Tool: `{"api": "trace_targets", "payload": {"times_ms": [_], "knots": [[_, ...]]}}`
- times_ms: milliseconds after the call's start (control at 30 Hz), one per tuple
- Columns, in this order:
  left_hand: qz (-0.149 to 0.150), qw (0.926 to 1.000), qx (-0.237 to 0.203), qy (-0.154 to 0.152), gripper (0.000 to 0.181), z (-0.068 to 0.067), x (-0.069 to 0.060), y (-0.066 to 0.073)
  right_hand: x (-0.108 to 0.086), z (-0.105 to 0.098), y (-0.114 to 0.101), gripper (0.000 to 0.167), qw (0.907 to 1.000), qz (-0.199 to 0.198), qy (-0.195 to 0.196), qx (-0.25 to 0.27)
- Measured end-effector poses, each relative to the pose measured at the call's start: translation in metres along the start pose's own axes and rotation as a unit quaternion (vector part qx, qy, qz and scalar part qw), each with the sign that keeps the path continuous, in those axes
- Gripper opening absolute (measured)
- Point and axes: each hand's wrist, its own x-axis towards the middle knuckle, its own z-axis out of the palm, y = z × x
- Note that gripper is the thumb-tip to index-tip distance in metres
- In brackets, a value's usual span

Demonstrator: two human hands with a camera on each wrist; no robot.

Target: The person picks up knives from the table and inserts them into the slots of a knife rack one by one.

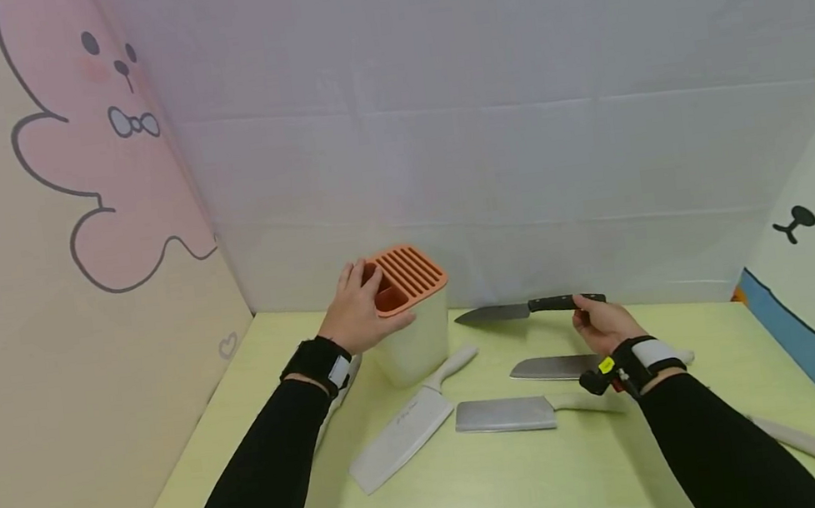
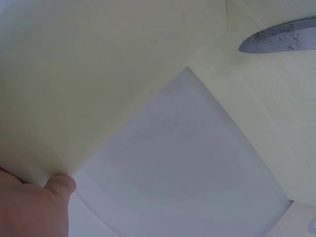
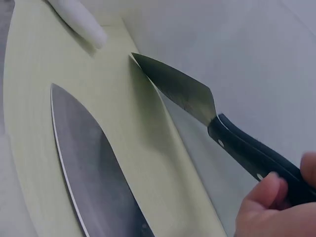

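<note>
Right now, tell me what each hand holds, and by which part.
The right hand holds the black-handled knife by its handle, toward the rear end. The left hand holds the knife holder at its orange top.

The black-handled knife (image 1: 523,309) has a dark grey blade (image 1: 496,313) and silvery rivets (image 3: 220,143). Both cleavers (image 1: 505,415) are lighter grey with off-white handles (image 1: 458,362). The holder (image 1: 411,347) is pale cream, its top (image 1: 410,275) orange — striped by parallel slots. The surface (image 1: 525,492) is pale yellow, the sleeves (image 1: 253,489) black; a pink, grey-outlined bear (image 1: 79,157) wears a light-blue bow tie (image 1: 121,121).
</note>
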Motion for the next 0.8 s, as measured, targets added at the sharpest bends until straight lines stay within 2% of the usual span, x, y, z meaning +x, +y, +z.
{"api": "trace_targets", "payload": {"times_ms": [133, 233, 300, 467, 667, 800], "knots": [[-0.002, 1.0000, 0.000, -0.001, 0.098, 0.000, 0.000, 0.000, 0.000, 0.006, 0.002, 0.040, 0.9998, 0.009, 0.017, 0.005], [-0.007, 1.0000, 0.002, -0.003, 0.098, -0.001, 0.000, 0.002, 0.001, 0.008, 0.004, 0.064, 0.9998, 0.009, 0.007, 0.014], [-0.012, 0.9999, 0.003, -0.004, 0.097, -0.003, -0.001, 0.004, 0.003, 0.009, 0.006, 0.071, 0.9994, 0.008, -0.009, 0.032], [-0.011, 0.9999, 0.004, -0.011, 0.098, -0.002, -0.001, 0.007, 0.004, 0.008, 0.010, 0.073, 0.9973, 0.001, -0.004, 0.074], [-0.014, 0.9999, 0.001, -0.005, 0.098, -0.009, -0.004, -0.001, 0.010, 0.023, 0.018, 0.069, 0.9989, 0.006, 0.010, 0.045], [-0.007, 0.9999, -0.003, -0.013, 0.098, -0.005, -0.001, 0.002, 0.011, 0.016, 0.022, 0.068, 0.9985, 0.009, 0.031, 0.045]]}}
